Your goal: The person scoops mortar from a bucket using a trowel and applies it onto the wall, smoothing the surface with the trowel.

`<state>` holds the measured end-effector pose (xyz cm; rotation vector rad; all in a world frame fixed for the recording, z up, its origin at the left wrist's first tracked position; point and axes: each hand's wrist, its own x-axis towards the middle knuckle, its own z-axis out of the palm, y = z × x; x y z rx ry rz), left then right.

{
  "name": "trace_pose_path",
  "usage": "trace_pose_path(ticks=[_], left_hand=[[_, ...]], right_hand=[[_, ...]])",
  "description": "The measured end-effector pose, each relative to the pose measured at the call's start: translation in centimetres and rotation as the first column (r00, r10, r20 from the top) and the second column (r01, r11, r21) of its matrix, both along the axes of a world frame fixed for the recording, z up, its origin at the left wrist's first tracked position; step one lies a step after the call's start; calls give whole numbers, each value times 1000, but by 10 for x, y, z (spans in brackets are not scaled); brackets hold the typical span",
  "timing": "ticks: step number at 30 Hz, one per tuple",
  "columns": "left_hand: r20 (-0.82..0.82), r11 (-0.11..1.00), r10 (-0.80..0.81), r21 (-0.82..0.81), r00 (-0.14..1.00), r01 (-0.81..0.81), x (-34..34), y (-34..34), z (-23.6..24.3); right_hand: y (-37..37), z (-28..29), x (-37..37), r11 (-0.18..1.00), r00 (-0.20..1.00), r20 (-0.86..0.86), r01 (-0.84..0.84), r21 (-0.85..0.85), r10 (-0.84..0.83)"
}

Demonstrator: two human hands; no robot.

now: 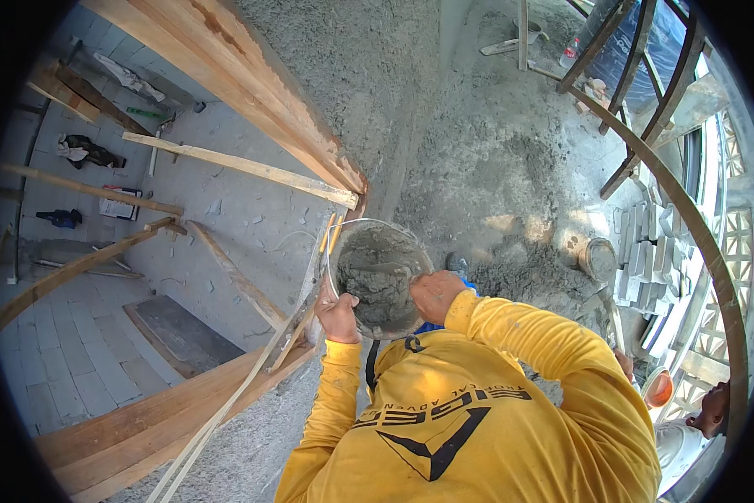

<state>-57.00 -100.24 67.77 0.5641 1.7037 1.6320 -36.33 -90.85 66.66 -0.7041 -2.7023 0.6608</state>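
Observation:
A round bucket (344,244) coated in grey cement is in front of my body, beside the wooden frame. Wet grey mortar (378,289) lies inside it, with a ridge across the middle. My left hand (337,316) is closed on the bucket's near left rim, thumb over the edge. My right hand (437,295) is a closed fist at the right side of the rim, its knuckles up. What it holds, if anything, is hidden; I cannot tell whether it grips the rim or a tool handle.
On my left, a wooden frame (251,101) borders an opening onto a lower room with props. Rough cement floor (486,168) stretches ahead. Another bucket (597,259), stacked grey blocks (647,251) and curved bars (687,193) stand right. Another person (687,448) is at lower right.

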Motion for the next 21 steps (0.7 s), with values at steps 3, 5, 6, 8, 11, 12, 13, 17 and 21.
trace_pose_path(ticks=[3,5,6,8,11,12,13,17,21], left_hand=[[25,999,-28,18,999,27,-5,-3,2],[-25,999,-45,-18,999,45,-4,-6,-1],[-22,999,-40,-18,999,40,0,-8,-1],[-170,990,-141,-1,975,142,17,3,19],[-314,975,-194,39,929,217,27,9,25],[-376,974,-199,26,905,225,26,8,23],[-358,974,-210,5,910,226,27,9,27],[-213,986,-159,4,964,164,16,3,17],[-77,989,-117,84,990,124,3,-7,23]], right_hand=[[13,46,23,989,965,241,-70,-131,100],[20,56,29,991,958,283,87,-102,-55],[23,59,31,968,927,314,239,-70,-206],[19,28,36,963,920,312,266,-50,-238],[6,21,14,790,845,513,205,-577,155],[6,56,-3,625,763,567,287,-726,309],[3,55,-3,625,766,565,285,-727,308],[-15,34,12,791,887,280,-139,-595,367],[-30,33,21,882,987,161,53,-469,26]])
